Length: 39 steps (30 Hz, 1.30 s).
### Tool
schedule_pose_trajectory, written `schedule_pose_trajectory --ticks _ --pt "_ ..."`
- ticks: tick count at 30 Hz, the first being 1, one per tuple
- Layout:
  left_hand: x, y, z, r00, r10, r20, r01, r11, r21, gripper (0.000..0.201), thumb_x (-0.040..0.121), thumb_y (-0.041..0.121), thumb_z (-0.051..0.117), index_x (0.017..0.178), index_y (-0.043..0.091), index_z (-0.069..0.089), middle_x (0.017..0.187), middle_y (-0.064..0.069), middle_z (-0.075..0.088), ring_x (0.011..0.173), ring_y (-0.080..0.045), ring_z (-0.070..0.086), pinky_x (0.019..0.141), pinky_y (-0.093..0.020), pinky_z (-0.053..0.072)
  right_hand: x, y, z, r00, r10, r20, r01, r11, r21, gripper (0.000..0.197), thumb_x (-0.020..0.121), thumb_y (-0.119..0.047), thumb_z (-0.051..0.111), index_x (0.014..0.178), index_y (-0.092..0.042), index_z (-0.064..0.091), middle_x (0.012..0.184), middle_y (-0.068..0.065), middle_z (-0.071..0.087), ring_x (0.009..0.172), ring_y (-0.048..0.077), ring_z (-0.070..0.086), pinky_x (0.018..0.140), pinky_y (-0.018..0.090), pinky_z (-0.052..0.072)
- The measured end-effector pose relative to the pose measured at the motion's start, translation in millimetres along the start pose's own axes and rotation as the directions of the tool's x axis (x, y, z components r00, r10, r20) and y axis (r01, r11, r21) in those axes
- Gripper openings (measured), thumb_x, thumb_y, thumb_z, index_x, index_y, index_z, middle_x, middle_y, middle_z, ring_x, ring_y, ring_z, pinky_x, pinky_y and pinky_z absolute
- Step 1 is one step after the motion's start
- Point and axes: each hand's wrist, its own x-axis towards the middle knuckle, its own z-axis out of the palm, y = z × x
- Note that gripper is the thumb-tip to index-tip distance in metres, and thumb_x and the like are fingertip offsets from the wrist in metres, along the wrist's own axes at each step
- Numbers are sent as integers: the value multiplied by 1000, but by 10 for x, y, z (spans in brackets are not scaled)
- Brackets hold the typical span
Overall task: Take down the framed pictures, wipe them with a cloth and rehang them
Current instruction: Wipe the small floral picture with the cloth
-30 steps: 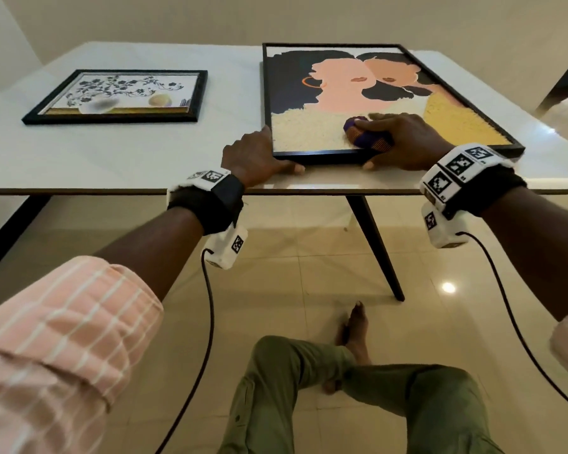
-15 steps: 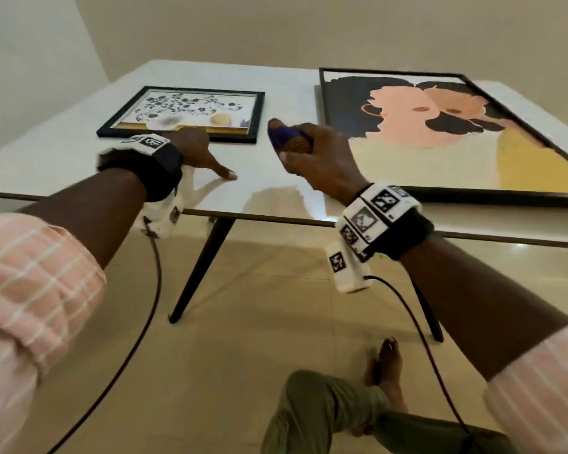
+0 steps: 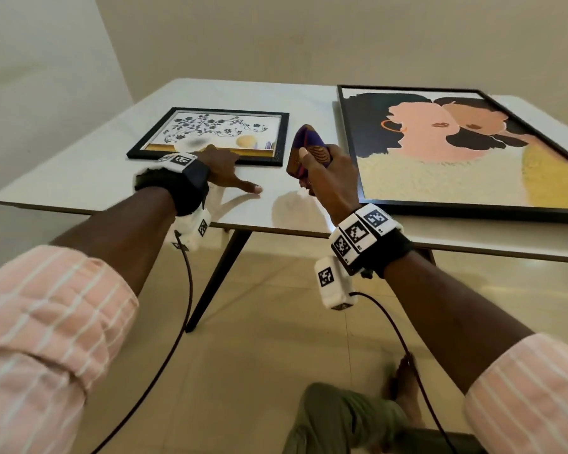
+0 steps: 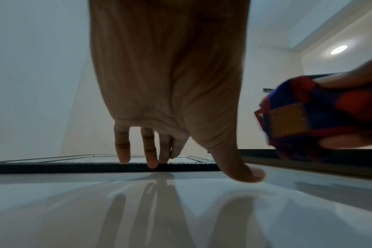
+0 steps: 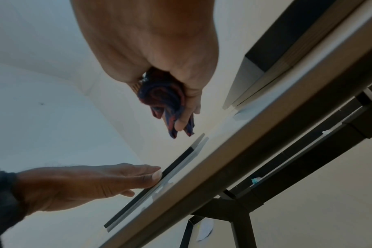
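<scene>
Two black-framed pictures lie flat on the white table: a small floral picture on the left and a large portrait on the right. My left hand reaches out with straight fingers touching the small frame's near edge, thumb down on the tabletop. My right hand grips a bunched purple, red and orange cloth, held above the table between the two frames. From the right wrist, the cloth hangs out of the fist.
The table edge runs just in front of my wrists, with black slanted legs below. My own legs and a bare foot rest on the tiled floor. Plain walls stand behind the table. Cables trail from both wrists.
Both hands left the large portrait and moved left. The cloth came up off the portrait's glass, and the left hand now touches the small floral frame. The view swung left.
</scene>
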Motion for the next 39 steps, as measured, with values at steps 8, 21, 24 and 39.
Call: schedule_pose_trajectory --ticks 8,21,24,39 --pt "-797 218 348 881 -14 -472 5 1000 -19 60 99 59 32 105 11 67 107 -14 67 104 -33 59 90 -44 43 -242 -171 163 987 -132 -95 101 955 -279 37 93 -32 60 119 -6 57 104 11 66 86 23 60 70 23 37" --pt "-1196 -650 647 774 -615 -153 482 727 -489 98 83 72 54 137 -7 37 140 -26 41 132 -44 36 101 -52 37 -812 -120 228 994 100 -36 -102 800 -591 73 80 -56 65 131 -10 42 128 18 50 119 38 48 101 48 32" --pt "-1370 -742 706 813 -577 -75 439 693 -572 93 93 64 45 146 -9 21 147 -31 35 136 -45 34 109 -47 32 -933 -153 89 989 116 -87 -145 814 -562 64 78 -47 66 128 -10 46 127 17 50 121 37 45 101 49 31" --pt "-2837 -238 1408 786 -617 27 299 343 -891 75 94 65 33 125 2 60 130 -19 58 114 -36 56 97 -35 42 -2299 222 -789 965 -1 -262 -116 895 -431 58 72 -46 74 117 -18 51 123 8 51 109 30 54 83 39 46"
